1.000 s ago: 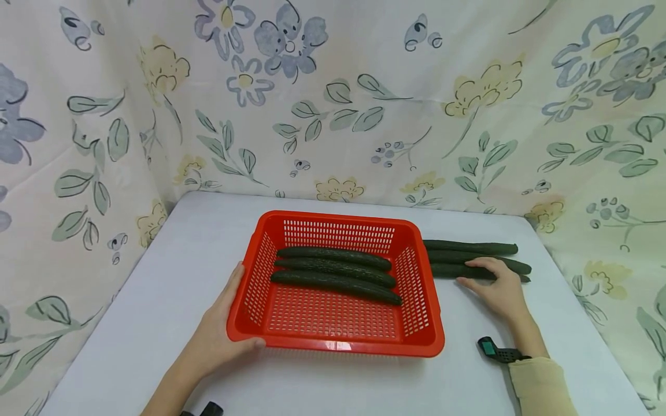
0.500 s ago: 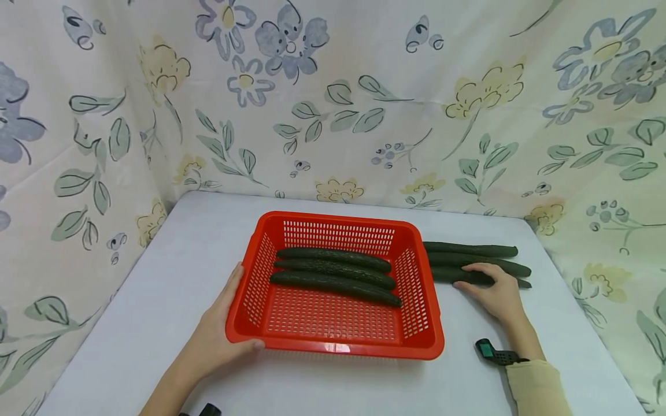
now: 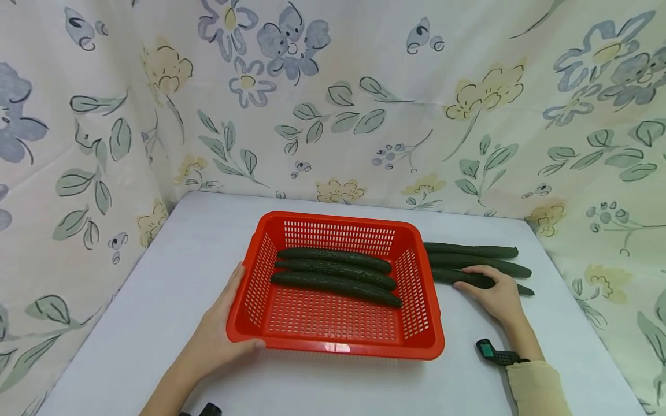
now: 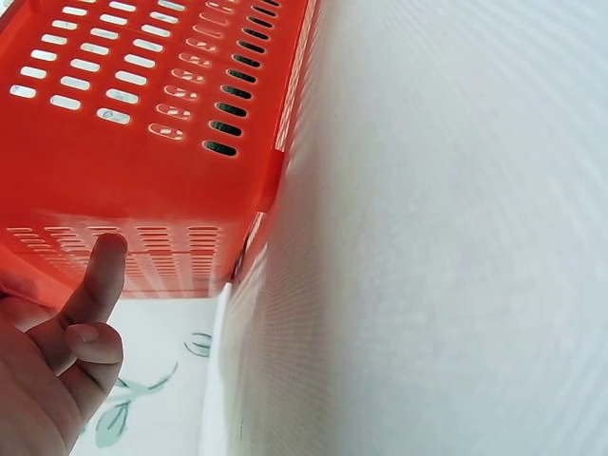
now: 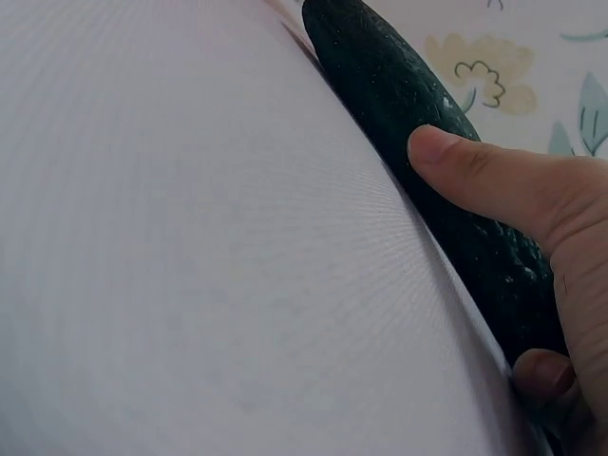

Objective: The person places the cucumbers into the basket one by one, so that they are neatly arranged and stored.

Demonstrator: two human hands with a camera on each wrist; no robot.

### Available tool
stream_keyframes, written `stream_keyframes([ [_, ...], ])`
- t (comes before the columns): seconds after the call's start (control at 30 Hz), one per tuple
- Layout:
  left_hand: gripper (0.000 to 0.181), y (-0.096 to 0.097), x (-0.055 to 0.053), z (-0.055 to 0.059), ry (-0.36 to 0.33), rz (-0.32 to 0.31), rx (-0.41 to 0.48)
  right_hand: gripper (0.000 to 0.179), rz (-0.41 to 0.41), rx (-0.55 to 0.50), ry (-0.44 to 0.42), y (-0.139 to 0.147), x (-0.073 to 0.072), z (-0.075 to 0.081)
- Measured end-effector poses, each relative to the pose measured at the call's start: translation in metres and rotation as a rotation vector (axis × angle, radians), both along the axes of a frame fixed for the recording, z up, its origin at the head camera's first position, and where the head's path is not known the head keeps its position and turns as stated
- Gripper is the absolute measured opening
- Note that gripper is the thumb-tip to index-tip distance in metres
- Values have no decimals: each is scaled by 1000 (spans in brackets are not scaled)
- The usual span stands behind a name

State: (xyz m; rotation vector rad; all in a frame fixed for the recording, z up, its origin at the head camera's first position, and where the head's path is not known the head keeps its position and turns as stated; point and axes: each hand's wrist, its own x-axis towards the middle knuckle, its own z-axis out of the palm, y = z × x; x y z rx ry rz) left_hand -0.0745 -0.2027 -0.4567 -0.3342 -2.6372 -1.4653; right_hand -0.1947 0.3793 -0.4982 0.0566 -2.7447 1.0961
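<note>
table (image 3: 364,387) | one basket (image 3: 333,346) | three cucumbers (image 3: 335,269) inside | three cucumbers (image 3: 463,262) beside | two hands (image 3: 221,330) (image 3: 499,296)

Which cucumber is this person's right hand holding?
The frontmost cucumber in the row beside the red basket. The right hand grips it; two others lie behind it, three more inside the basket.

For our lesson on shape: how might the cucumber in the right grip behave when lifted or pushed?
The cucumber is probably stiff, looking thick and nearly straight. Its rounded body may roll if pushed sideways. The right grip spans only a short stretch of its length, so an end could dip.
</note>
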Motion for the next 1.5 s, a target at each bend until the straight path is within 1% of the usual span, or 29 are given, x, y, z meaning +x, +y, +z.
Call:
stream_keyframes([
  [0.2, 135, -1, 0, -1, 2, -3, -4, 43, -13, 11, 19, -2, 0, 1],
  [0.57, 133, 0, 0, -1, -5, 1, -10, 40, -48, 9, 80, -2, 1, 1],
  [0.73, 134, -1, 0, -2, -4, -1, -7, 40, -45, 9, 102, -2, 1, 2],
  [0.87, 134, -1, 0, -2, 1, -4, -5, 40, -50, 24, 137, -1, 0, 5],
  [0.93, 134, -1, 0, -2, 2, -7, -5, 39, -67, 25, 156, -1, 0, 8],
  [1.03, 134, -1, 0, -2, 2, -8, -3, 37, -91, 22, 178, -4, 1, 18],
  [1.23, 135, -1, 0, -1, 5, -3, -10, 40, -134, -20, 184, -11, 4, 38],
  [1.4, 135, -1, 0, 0, 5, -5, -12, 44, -214, -41, 180, -14, 4, 47],
  [1.5, 135, -1, 0, -1, 6, -3, -14, 46, -236, -42, 185, -18, 5, 52],
])
